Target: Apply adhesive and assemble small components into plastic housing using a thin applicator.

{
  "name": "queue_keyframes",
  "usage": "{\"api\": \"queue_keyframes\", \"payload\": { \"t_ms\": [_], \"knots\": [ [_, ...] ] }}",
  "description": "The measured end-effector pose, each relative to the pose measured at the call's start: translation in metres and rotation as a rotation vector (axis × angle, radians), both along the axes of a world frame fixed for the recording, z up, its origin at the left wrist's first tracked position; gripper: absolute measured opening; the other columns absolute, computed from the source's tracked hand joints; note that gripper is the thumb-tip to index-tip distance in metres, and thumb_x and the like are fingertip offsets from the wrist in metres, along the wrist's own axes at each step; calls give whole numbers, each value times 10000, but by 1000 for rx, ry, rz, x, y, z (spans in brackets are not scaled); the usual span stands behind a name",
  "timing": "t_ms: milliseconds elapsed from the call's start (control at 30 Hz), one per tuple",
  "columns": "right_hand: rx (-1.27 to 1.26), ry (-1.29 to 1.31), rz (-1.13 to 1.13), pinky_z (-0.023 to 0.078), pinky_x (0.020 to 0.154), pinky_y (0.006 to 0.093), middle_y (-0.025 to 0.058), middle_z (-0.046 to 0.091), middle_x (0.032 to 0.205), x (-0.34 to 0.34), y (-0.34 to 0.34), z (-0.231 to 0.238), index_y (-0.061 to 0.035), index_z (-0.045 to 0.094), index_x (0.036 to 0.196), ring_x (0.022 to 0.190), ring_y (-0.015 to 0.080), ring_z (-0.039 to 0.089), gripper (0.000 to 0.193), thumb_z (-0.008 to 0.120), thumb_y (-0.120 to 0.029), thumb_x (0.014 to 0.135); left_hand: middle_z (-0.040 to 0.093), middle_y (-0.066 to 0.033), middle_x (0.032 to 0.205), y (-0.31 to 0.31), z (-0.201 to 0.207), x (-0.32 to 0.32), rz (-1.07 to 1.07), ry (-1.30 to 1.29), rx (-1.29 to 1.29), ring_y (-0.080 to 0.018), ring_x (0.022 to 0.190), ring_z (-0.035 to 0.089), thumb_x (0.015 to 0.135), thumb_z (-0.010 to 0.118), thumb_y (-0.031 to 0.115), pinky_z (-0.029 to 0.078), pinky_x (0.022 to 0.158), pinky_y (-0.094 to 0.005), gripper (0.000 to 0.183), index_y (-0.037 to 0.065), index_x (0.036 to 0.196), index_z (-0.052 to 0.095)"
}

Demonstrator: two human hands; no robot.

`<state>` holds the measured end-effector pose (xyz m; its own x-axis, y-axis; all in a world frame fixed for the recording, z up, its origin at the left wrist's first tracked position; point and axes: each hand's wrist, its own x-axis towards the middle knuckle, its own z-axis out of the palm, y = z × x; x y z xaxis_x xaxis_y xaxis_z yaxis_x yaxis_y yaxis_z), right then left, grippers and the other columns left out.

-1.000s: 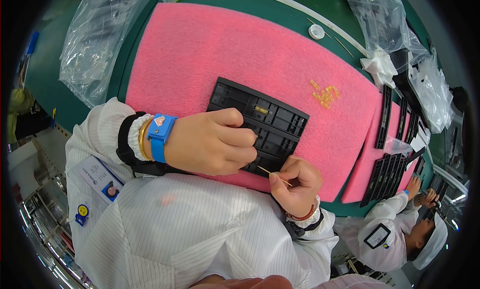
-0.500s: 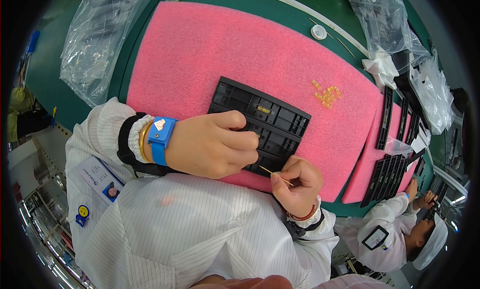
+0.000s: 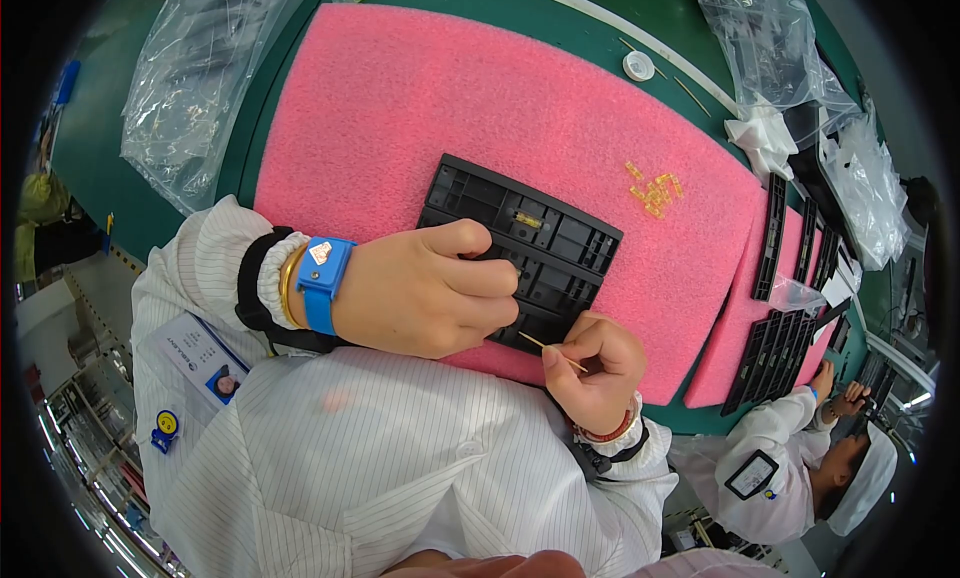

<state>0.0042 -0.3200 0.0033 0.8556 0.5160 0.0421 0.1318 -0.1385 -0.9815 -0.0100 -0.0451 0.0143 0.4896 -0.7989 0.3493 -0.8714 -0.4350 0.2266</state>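
Two black ribbed plastic strips lie side by side on a pink foam sheet. A small yellow clear piece sits in a pocket of the farther strip. My left hand is closed over the left part of the nearer strip, fingers curled; whatever they pinch is hidden beneath them. A blue wrist band circles that wrist. Between thumb and fingers, my right hand grips a thin wooden toothpick, its tip pointing left over the nearer strip's edge.
Several small yellow pieces lie heaped on the foam. Beyond it are a white round cap and loose wooden sticks. More black strips rest at right near a co-worker. Clear plastic bags lie far left and far right.
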Motion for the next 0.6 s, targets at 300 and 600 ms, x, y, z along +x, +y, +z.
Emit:
{"api": "queue_keyframes", "payload": {
  "t_ms": [300, 600],
  "knots": [
    [1, 19, 1, 341, 490, 286, 9, 465, 576, 0, 1, 1, -34, 587, 701, 504, 130, 459, 233, 786, 85, 710, 585, 50, 934, -1, 1, 0, 27, -8, -5, -137, 913, 548, 837, 782, 235, 379, 861, -377, 113, 153, 888, 723],
    [2, 28, 0, 353, 498, 284, 20, 495, 591, -1, 0, 1, -32, 591, 707, 522, 130, 481, 231, 787, 86, 739, 558, 41, 893, -2, -8, 3, 32, -20, -30, -166, 917, 542, 813, 809, 247, 383, 863, -393, 141, 154, 866, 716]
  ]
}}
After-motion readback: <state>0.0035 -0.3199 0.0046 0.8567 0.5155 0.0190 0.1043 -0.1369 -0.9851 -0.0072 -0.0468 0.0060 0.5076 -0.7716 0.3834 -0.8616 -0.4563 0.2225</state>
